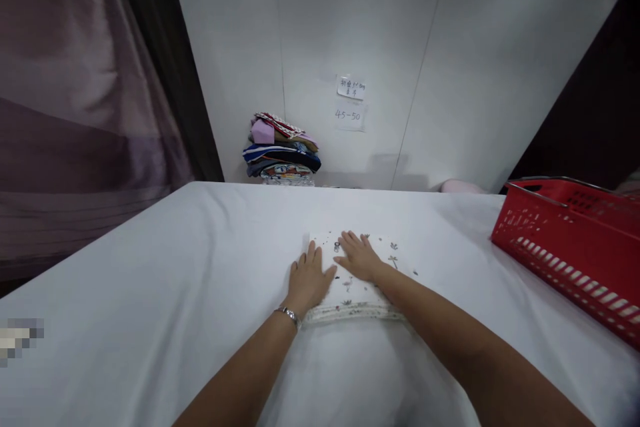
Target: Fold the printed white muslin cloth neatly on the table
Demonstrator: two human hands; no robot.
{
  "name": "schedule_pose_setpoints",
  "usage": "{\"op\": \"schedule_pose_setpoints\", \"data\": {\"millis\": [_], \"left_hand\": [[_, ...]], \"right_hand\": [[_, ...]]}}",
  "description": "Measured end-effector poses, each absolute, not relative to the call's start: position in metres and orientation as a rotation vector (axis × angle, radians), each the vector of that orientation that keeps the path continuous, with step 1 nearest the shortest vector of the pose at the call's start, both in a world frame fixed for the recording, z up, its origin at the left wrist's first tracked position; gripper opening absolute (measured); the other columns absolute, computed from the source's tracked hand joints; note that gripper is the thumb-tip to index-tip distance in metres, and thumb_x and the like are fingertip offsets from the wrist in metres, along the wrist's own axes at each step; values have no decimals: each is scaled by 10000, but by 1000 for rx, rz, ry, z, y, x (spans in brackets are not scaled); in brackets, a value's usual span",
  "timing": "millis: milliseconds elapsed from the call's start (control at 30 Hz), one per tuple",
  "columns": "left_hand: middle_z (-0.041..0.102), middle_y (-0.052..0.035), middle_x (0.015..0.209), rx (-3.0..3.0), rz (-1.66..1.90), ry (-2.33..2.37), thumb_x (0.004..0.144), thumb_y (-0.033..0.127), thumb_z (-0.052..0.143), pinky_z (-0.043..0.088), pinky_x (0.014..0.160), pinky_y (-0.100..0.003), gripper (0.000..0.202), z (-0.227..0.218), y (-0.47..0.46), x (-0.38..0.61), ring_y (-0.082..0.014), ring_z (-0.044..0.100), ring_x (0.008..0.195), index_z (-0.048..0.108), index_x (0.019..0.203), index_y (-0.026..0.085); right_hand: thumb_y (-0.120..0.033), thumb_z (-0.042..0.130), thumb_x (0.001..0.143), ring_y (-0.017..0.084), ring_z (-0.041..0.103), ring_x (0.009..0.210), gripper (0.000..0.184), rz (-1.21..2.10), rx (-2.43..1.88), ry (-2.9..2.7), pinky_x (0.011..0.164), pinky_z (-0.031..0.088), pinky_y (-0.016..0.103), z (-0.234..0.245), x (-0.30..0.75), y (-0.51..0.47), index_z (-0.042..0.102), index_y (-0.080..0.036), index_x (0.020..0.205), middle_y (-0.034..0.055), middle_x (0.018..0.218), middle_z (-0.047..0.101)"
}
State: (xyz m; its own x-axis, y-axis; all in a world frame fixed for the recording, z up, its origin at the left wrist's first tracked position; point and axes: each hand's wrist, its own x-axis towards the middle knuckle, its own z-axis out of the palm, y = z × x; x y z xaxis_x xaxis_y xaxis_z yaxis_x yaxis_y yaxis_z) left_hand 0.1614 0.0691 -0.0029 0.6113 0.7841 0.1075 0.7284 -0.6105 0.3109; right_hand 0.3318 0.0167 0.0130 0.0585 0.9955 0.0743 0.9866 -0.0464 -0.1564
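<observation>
A folded white cloth (pixel 357 290) with small dark printed figures and palm trees lies flat on the white-covered table. Several layers show along its near edge. My left hand (pixel 309 280) rests on the cloth's left edge, fingers spread and pointing away from me, a metal band on the wrist. Flat on the upper middle of the cloth lies my right hand (pixel 359 256), its fingers stretched out toward the left. Neither hand grips the fabric. My right forearm covers part of the cloth's right side.
A red plastic basket (pixel 575 240) stands on the table (pixel 150 293) at the right. Beyond the far edge, a stack of folded clothes (pixel 283 150) is against the white wall. Two paper notes (pixel 351 101) are stuck there. A pinkish curtain (pixel 75 113) hangs at the left.
</observation>
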Motion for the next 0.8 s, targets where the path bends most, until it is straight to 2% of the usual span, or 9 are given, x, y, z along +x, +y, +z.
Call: {"op": "schedule_pose_setpoints", "data": {"millis": [167,333,400,467,533,667,800], "left_hand": [[141,-67,1496,2617,361,1237,845,532,312,231,1013,-452,614,-5,69,160,-294,280,1286,328,1362,202],[153,-69,1493,2605,378,1234,846,537,309,231,1010,-455,613,-3,68,159,-288,283,1290,319,1363,208],[145,-66,1495,2587,380,1231,847,531,320,237,1010,-437,604,-1,66,159,-276,287,1290,318,1362,216],[114,-72,1501,2551,395,1260,844,527,342,247,1004,-416,609,2,65,158,-268,311,1277,309,1367,216],[104,-95,1500,2490,427,1333,834,528,370,256,995,-405,637,4,64,157,-274,332,1262,292,1374,200],[331,-156,1412,2321,468,1405,831,533,372,318,944,-361,682,7,68,153,-276,397,1219,250,1381,149],[490,-172,1278,2163,272,1411,779,540,451,395,828,-327,740,10,77,147,-284,514,1102,253,1359,126]], "right_hand": [[-610,196,873,247,61,1370,706,189,-2152,-2034,1073,63,495,-2,336,20,229,-154,1410,95,1495,126],[-554,226,890,259,139,1357,618,258,-2187,-1987,1059,130,496,19,353,26,281,-200,1393,83,1479,208],[-523,240,893,259,239,1327,594,283,-2305,-1910,1052,185,456,30,369,28,316,-195,1383,90,1441,307],[-516,307,872,271,394,1240,587,344,-2395,-1867,1005,292,408,38,389,29,410,-171,1335,116,1355,441],[-534,389,831,275,489,1153,580,392,-2434,-1865,948,363,369,42,407,28,507,-167,1263,124,1280,521],[-623,465,749,281,526,1104,631,408,-2497,-1853,900,402,357,42,430,23,567,-195,1201,111,1243,554],[-704,492,674,293,588,999,740,364,-2567,-1793,822,442,368,37,440,16,587,-167,1174,143,1156,609]]}}
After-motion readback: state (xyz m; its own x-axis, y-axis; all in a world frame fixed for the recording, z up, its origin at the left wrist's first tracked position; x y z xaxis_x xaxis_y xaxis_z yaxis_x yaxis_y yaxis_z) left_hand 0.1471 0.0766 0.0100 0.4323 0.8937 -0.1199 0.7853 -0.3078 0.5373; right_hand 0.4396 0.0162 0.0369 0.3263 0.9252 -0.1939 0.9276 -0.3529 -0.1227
